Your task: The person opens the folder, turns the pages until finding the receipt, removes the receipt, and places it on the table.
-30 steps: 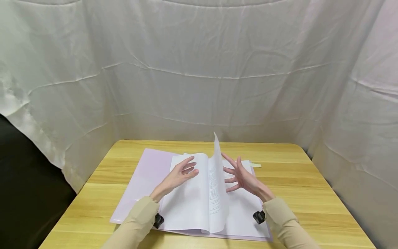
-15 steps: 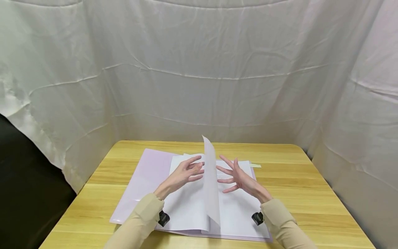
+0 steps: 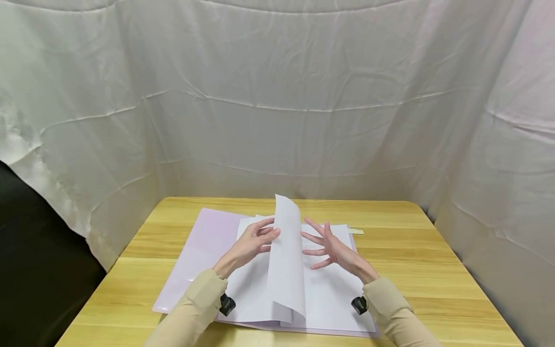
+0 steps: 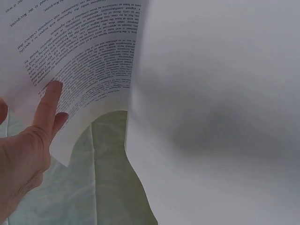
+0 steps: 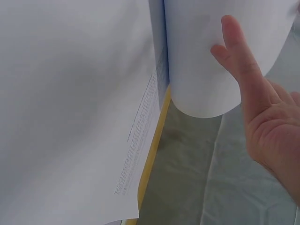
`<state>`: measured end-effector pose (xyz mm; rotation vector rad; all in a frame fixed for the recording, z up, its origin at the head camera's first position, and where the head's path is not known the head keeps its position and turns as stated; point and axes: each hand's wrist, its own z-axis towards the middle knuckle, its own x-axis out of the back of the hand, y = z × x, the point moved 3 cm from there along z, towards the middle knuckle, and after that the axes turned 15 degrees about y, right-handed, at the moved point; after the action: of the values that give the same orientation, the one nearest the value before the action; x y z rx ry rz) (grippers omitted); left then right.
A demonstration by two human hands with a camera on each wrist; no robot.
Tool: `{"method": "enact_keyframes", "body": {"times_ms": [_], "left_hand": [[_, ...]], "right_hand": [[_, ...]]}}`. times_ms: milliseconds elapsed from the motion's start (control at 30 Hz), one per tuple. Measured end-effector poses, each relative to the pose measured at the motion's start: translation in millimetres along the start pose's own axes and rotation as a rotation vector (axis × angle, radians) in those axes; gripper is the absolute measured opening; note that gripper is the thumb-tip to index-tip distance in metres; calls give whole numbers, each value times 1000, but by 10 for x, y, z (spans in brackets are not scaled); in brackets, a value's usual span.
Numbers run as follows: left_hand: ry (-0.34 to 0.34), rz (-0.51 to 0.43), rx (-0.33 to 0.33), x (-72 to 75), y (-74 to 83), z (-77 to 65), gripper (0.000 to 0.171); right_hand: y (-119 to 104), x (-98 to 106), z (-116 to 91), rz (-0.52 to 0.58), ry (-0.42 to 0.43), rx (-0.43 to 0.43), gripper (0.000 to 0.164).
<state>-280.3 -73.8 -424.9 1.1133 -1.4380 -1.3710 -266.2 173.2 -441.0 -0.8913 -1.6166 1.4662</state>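
Currently, lifted printed page (image 3: 287, 265) stands curled above paper stack (image 3: 336, 299) in opened lilac folder (image 3: 204, 250), its left edge pinched between thumb and fingers of left hand (image 3: 248, 246). Right hand (image 3: 340, 251): fingers spread, tips just beside page's bend, contact unclear. Pale tab (image 3: 356, 231) juts past folder's right edge. Wooden tabletop (image 3: 427, 279) runs well beyond folder rightward; strip of wood separates folder's far edge from draped curtain (image 3: 303, 140).

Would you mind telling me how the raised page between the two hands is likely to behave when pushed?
The raised page is probably floppy: it bows into a curve between the left hand and the right hand. It also looks light, appearing to be just thin paper. It may bend over easily, as its top corner stands free.
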Motion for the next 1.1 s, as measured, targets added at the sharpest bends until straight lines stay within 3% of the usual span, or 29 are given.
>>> {"method": "enact_keyframes", "body": {"times_ms": [300, 700, 1100], "left_hand": [[56, 19, 2, 45, -4, -9, 66], [276, 47, 43, 129, -29, 3, 75], [340, 36, 82, 370, -91, 21, 72]], "right_hand": [[35, 31, -20, -56, 25, 13, 70], [142, 181, -55, -266, 142, -21, 64], [260, 359, -98, -533, 235, 14, 58]]}}
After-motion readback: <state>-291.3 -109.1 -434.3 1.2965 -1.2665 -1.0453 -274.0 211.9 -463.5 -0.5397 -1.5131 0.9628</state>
